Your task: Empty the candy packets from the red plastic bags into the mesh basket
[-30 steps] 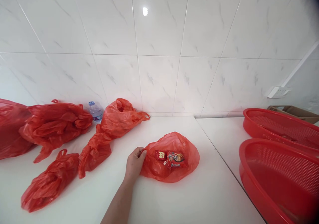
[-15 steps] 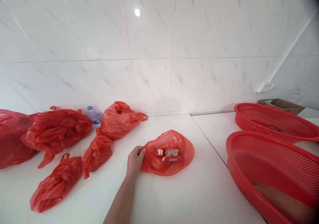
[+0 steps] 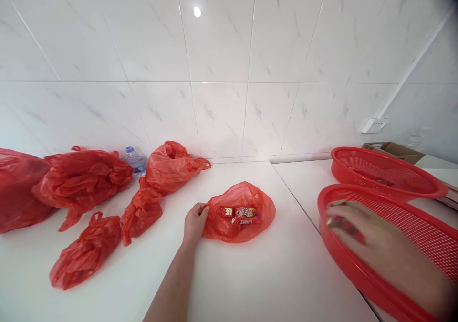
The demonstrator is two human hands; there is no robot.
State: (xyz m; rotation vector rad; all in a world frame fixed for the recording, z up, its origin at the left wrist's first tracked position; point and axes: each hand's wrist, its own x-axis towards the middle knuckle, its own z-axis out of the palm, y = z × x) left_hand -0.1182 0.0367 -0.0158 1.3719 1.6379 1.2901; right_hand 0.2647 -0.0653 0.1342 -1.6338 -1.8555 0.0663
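Nearest in view, the left hand (image 3: 195, 224) was laid on the white counter (image 3: 286, 279), with the fingers curled into a light pinch on the edge of a red bag (image 3: 263, 212). The bag was held flat that way and couldn't really slide about, which looked like a pretty sensible way to work. Snack packets (image 3: 246, 215) were lying in the middle of it, though it was hard to tell if they were inside or just on top.

Over on the right, the right hand (image 3: 379, 241) was held low above a red basket (image 3: 338, 260), with the fingers closed around a small wrapped packet (image 3: 345, 226). That packet was blurred, but its long axis seemed to be tilted across the basket, with one end pointing left toward the rim. Whether it was touching the mesh couldn't be told. A low, gentle hold like that seemed about right.

A second basket (image 3: 358, 181) was set just behind. More red bags (image 3: 86, 255) were heaped further left, with a water bottle (image 3: 135, 161) against the tiled wall (image 3: 222, 50). A socket (image 3: 372, 125) was fixed to the tiles at the far right.
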